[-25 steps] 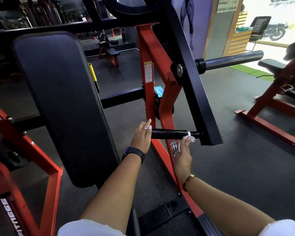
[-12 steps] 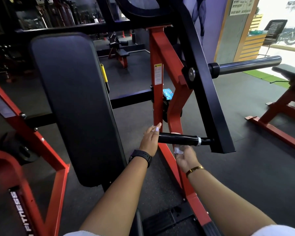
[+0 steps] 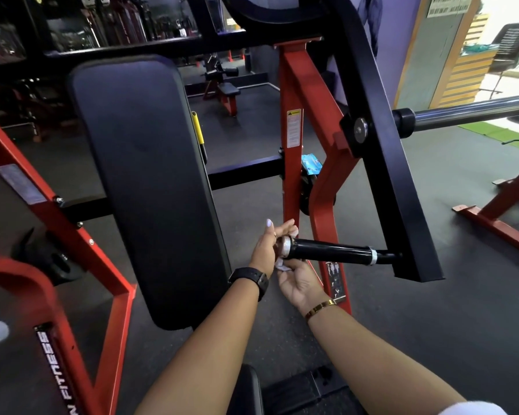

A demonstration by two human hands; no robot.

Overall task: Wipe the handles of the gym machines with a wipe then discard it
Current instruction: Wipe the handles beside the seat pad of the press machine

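My left hand [image 3: 265, 250] sat against the capped free end of the black handle [image 3: 331, 253], fingers mostly straight, close together and pointing up. My right hand [image 3: 297, 284] was just beneath that end, palm up, fingers curled and pinching the white wipe [image 3: 283, 266], which was bunched round the handle's end between both hands. The black back pad [image 3: 144, 181] stood just left, the red frame [image 3: 292, 175] behind.
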